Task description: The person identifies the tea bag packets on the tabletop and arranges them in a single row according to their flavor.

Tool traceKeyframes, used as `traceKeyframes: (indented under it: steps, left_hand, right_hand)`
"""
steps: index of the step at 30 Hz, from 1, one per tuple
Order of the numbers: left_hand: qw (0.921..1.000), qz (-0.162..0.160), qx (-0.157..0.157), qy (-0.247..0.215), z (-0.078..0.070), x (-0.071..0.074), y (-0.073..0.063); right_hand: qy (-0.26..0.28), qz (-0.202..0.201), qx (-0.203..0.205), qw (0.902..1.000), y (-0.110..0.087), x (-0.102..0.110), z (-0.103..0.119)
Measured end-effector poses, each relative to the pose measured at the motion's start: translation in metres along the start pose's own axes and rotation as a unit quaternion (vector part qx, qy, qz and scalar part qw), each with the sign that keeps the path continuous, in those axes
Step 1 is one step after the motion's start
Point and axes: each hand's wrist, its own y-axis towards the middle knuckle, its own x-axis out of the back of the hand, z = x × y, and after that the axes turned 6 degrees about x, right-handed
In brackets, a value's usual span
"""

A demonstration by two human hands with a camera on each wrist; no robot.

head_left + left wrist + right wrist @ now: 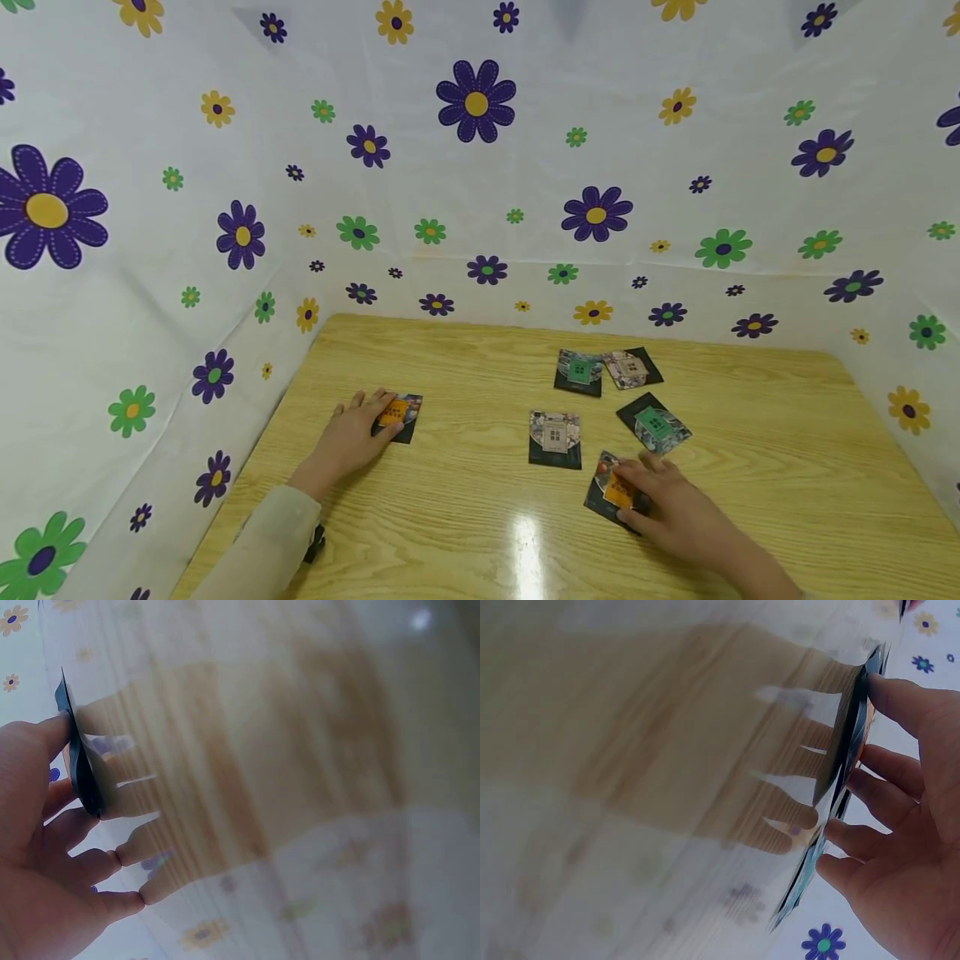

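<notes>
In the head view, my left hand (pixel 352 442) rests on a small square packet with an orange label (pixel 395 412) at the left of the table. Its thumb and fingertips lie on the packet in the left wrist view, where the packet shows edge-on as a dark pouch (pixel 88 780). My right hand (pixel 678 508) touches a second orange-labelled packet (pixel 600 496), which sits tilted at front right. From the side, in the right wrist view, thumb and forefinger lie against this packet (pixel 844 735), with the other fingers spread. The right hand partly covers its packet.
Near the right hand lie a beige-labelled packet (pixel 555 437) and a green-labelled packet (pixel 654 423). Farther back, another green-labelled packet (pixel 578 372) meets a beige-labelled one (pixel 632 367). Flower-printed white cloth (pixel 480 183) borders the glossy wooden table (pixel 465 358) at the back and sides.
</notes>
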Motion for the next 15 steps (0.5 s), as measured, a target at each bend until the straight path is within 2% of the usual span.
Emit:
traceKeyframes:
  steps: [9,15]
  left_hand:
    - [1.0000,0.001,0.000,0.001,-0.001,0.001,-0.001]
    - [1.0000,0.001,-0.004,0.002,-0.001,0.002,0.000]
  right_hand:
    - [0.010,0.028,0.013,0.9995,0.009,-0.008,0.018]
    - [0.010,0.024,0.043,0.9987,0.012,-0.012,0.027]
